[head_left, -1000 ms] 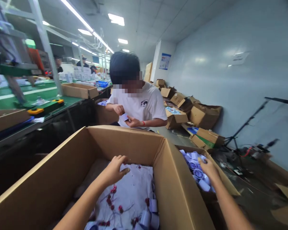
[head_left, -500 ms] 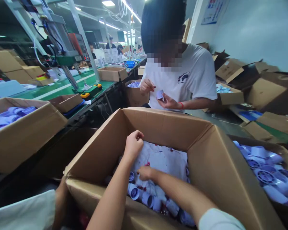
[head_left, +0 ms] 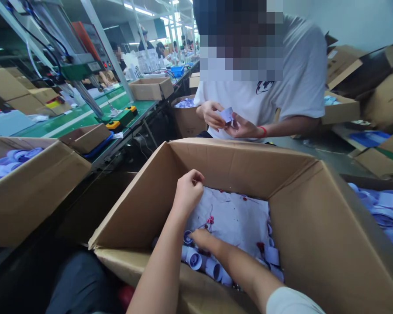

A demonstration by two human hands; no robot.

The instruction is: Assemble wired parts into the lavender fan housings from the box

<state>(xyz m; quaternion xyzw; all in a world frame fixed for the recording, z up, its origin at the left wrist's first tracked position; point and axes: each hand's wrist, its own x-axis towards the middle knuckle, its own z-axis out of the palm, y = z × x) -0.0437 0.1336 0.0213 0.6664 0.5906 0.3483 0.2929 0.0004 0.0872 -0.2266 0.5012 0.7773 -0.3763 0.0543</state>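
A large cardboard box (head_left: pixel 301 235) stands before me, with several lavender plastic pipe fittings (head_left: pixel 212 268) along its near and right sides. A white sheet (head_left: pixel 239 218) lies over the contents. My left hand (head_left: pixel 190 189) is above the sheet's left edge, fingers curled together; whatever they hold is hidden. Lower down, my right hand (head_left: pixel 201 240) points left with its fingers closed, right beside a round lavender fitting (head_left: pixel 187 237). I cannot make out anything in its grip. Small red pieces on thin strands (head_left: pixel 210 220) lie on the sheet just above it.
Across the box, a person (head_left: pixel 245 100) holds a lavender fitting (head_left: pixel 227 115) in both hands. Boxes of fittings flank me at left (head_left: pixel 46 183) and right (head_left: pixel 389 209). A green workbench (head_left: pixel 94 109) with a press machine runs along the left.
The view has shifted, and the person opposite has brought both hands onto the fitting. A sleeved arm at the box's near left corner has gone. My hands stay close to their places.
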